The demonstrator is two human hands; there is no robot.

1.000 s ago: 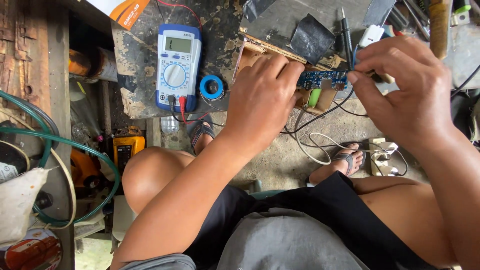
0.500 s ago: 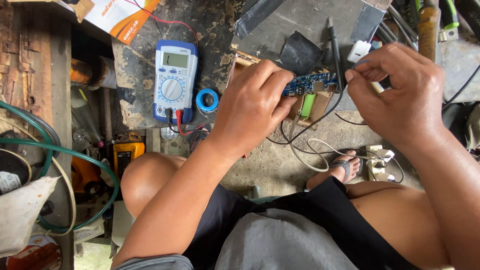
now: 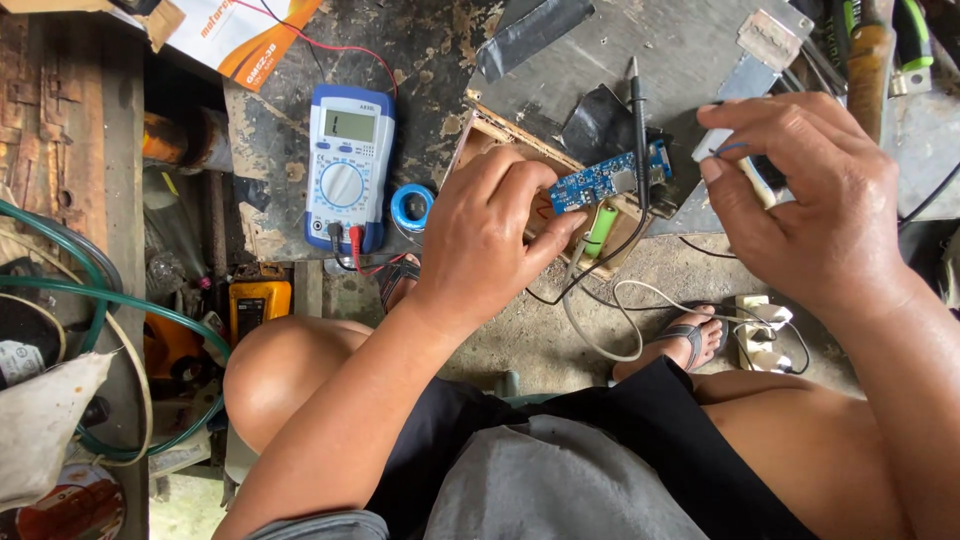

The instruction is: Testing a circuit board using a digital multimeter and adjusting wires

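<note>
The left hand still pins the blue circuit board against the wooden box, fingers curled. The right hand has lifted off the board, now pinching a thin blue wire. Multimeter and tape roll lie left, unmoved.
</note>
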